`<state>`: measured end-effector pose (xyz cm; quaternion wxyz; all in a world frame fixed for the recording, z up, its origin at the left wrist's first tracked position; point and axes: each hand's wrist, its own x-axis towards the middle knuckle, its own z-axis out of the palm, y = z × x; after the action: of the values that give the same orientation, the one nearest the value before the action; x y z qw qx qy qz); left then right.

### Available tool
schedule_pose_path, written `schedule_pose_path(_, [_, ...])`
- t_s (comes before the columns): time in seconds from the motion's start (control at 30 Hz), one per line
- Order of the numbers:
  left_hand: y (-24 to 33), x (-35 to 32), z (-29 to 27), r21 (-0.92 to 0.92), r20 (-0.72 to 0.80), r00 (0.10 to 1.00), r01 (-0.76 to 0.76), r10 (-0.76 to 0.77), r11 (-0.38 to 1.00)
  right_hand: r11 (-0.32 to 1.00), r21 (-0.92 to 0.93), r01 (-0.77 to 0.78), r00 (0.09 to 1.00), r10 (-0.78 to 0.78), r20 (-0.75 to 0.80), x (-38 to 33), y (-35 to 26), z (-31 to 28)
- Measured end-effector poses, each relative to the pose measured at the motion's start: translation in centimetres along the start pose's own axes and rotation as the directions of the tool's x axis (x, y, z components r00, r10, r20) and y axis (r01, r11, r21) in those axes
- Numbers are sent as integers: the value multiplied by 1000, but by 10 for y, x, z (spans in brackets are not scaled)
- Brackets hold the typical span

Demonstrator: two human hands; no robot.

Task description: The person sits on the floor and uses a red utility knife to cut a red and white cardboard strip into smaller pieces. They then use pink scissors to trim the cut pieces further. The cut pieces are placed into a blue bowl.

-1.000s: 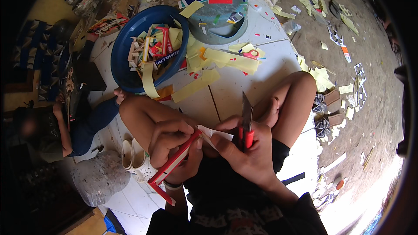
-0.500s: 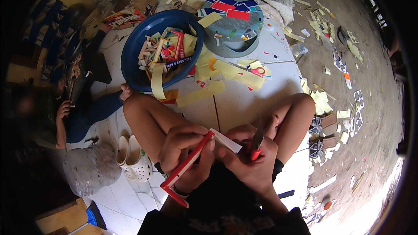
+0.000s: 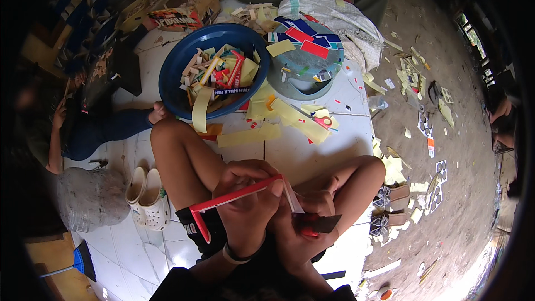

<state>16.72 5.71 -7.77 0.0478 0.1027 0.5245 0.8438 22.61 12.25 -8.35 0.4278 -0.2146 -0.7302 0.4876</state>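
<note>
My left hand (image 3: pixel 248 206) is closed around a slim red angled frame piece (image 3: pixel 234 195), its short end bent down at the left. From the frame's other end a pale strip (image 3: pixel 292 196) slants down to my right hand (image 3: pixel 301 245). That hand is closed around the red handle of a knife (image 3: pixel 324 223), whose dark, broad blade points right. Its fingers also meet the lower end of the pale strip; whether they pinch it I cannot tell. Both hands are close together above my lap, between my bent knees.
Ahead is a blue basin (image 3: pixel 167 92) of frame pieces and scraps, beside an upturned grey-green tub (image 3: pixel 304 86) topped with stickers. Scissors (image 3: pixel 323 121) lie on yellow paper (image 3: pixel 298 120). White clogs (image 3: pixel 153 206) and a wrapped bundle (image 3: pixel 92 198) stand left; sandals (image 3: pixel 390 206) right. Other people sit nearby.
The view has shifted. The red frame piece has swung closer to level, and the knife blade has turned from pointing up to pointing right. The pale strip hangs more steeply between my hands.
</note>
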Motion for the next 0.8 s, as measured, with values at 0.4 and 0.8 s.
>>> schedule_pose_path(0.4, [-3, 5, 5, -11, 88, 995, 46, -45, 999, 998, -19, 65, 997, -66, -49, 0, 5, -5])
schedule_pose_path(0.8, [-5, 23, -9, 237, 310, 943, -200, 121, 951, 997, -53, -64, 997, 66, 33, 4, -3, -20])
